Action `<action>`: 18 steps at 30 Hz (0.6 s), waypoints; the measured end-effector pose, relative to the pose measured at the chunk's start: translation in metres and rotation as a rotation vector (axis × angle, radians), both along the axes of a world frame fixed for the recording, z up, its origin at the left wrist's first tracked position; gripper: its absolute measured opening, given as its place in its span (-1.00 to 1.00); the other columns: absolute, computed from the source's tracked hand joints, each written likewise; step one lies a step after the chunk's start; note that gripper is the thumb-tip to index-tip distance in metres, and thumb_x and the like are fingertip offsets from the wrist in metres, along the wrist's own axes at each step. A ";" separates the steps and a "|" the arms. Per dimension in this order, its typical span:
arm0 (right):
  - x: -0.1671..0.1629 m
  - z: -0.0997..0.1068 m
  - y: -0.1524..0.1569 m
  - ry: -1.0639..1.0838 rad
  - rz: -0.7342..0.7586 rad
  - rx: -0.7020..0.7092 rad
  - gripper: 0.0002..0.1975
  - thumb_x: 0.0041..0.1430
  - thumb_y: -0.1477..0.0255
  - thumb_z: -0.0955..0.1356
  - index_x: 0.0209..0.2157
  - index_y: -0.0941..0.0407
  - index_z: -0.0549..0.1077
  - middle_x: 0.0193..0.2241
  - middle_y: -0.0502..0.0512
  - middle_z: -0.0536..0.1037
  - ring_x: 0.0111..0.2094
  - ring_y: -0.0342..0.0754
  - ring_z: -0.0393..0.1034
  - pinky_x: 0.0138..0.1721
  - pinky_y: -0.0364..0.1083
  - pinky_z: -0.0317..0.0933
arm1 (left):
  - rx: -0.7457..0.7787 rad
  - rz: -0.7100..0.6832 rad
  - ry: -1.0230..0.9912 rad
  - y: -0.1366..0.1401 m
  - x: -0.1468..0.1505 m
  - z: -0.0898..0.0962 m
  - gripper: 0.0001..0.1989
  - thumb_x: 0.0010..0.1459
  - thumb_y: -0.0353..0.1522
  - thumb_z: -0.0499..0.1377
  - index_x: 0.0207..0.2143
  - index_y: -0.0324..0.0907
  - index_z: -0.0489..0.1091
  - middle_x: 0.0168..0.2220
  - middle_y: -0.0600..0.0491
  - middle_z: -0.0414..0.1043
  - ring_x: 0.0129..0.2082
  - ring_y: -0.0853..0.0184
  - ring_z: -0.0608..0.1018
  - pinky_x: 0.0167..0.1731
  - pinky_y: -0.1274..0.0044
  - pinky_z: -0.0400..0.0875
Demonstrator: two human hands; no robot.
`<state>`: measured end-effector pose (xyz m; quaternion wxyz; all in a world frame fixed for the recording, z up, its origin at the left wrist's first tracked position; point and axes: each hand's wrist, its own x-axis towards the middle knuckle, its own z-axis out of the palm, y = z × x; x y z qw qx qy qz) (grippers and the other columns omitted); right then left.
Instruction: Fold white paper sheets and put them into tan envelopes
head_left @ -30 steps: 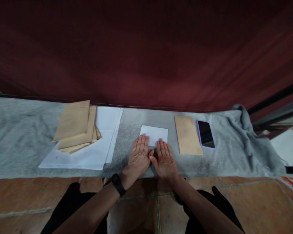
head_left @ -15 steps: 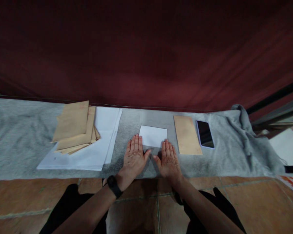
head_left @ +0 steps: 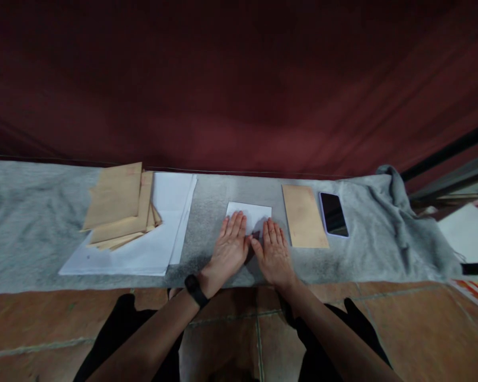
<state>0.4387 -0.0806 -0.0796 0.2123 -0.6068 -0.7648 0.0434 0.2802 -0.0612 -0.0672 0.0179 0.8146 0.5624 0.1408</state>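
A small white sheet of paper, seemingly folded (head_left: 252, 211), lies on the grey cloth in front of me. My left hand (head_left: 231, 241) rests flat on its lower left part, fingers stretched out. Flat at the paper's lower right corner lies my right hand (head_left: 274, 249), its fingers straight. The two thumbs meet or nearly meet below the paper. The paper's near edge is mostly hidden by the hands. Just right of my right hand is a brown envelope (head_left: 305, 216).
A phone (head_left: 334, 214) lies right of the envelope. At left, several brown envelopes (head_left: 115, 196) are piled on large white sheets (head_left: 171, 212). Grey cloth (head_left: 386, 239) covers the long surface, with a dark red hanging (head_left: 239, 106) behind and a tiled floor (head_left: 223, 339) below.
My left hand has slid right and a little up, onto the paper. My right hand has shifted slightly up, and the thumbs have come closer together.
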 end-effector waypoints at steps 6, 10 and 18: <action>-0.012 0.008 0.017 0.043 0.140 -0.109 -0.35 0.50 0.18 0.00 0.41 0.30 0.06 0.41 0.30 0.13 0.45 0.06 -0.09 0.40 0.15 -0.02 | -0.073 -0.122 0.055 0.009 0.015 -0.009 -0.36 0.33 -0.38 -0.08 0.42 -0.36 -0.05 0.45 -0.24 -0.03 0.47 0.12 -0.01 0.41 0.19 -0.05; -0.014 0.003 0.024 0.072 0.142 -0.135 -0.34 0.50 0.21 -0.05 0.39 0.34 0.09 0.40 0.31 0.14 0.44 0.05 -0.06 0.40 0.14 -0.03 | -0.107 -0.073 0.086 0.017 0.017 -0.011 -0.37 0.34 -0.37 -0.10 0.42 -0.36 -0.05 0.46 -0.23 -0.07 0.47 0.14 -0.04 0.42 0.21 -0.07; -0.013 0.001 0.032 0.001 0.083 -0.161 -0.31 0.50 0.18 -0.06 0.38 0.35 0.14 0.41 0.33 0.10 0.45 0.12 -0.10 0.41 0.17 -0.11 | -0.164 0.037 0.144 0.032 0.013 -0.005 -0.40 0.36 -0.39 -0.18 0.41 -0.39 -0.01 0.47 -0.17 -0.09 0.47 0.17 -0.05 0.43 0.28 -0.13</action>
